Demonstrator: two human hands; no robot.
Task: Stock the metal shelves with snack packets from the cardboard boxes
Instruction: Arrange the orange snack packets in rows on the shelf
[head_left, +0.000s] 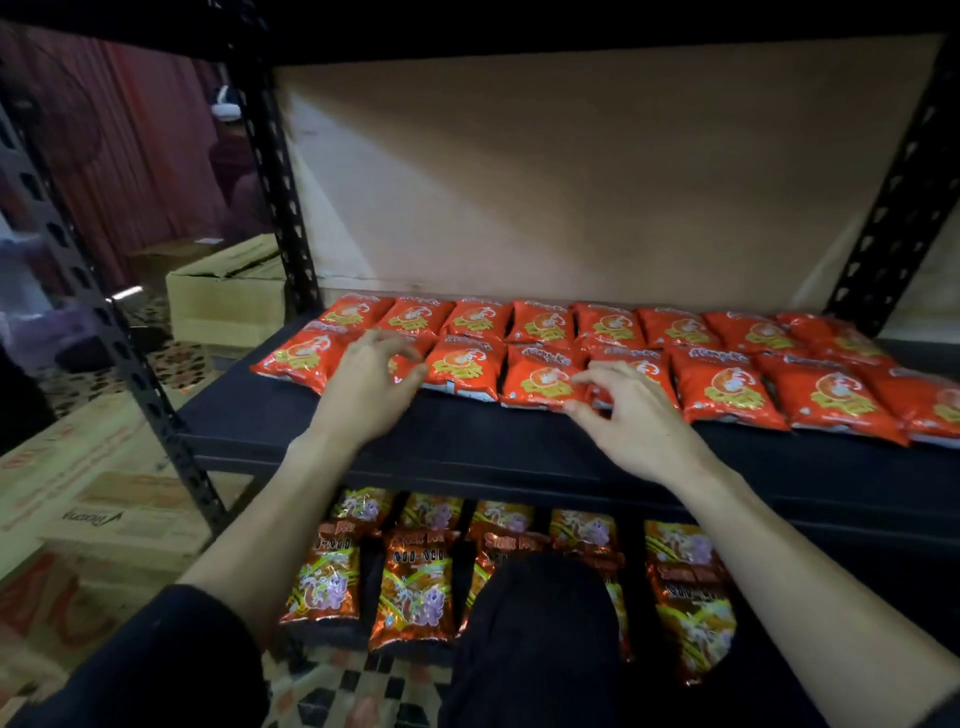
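**Desk:** What can go wrong at the metal shelf (467, 441)?

**Photographer:** The red snack packets (727, 384) lie flat in two overlapping rows toward the back of the board, and nothing pins them down. The right hand (636, 415), fingers spread wide and holding nothing, touches a front-row packet. Too hard a push likely skews its neighbours or rides it over the row behind. The left hand (369, 387) arches over another front packet with bent fingers; whether it pinches the film I cannot tell. A careless wrist could drag a slick packet off the front lip.

**Desk:** Numbers?

**Photographer:** Two hands. About eight red packets in each row, some half covered, so sixteen or so. On the level below, at least eight foil packets (415, 587), with others hidden by a knee (530, 623). One cardboard box (223, 301) beyond the post, and more stacked cartons (93, 499) at left, count unclear.
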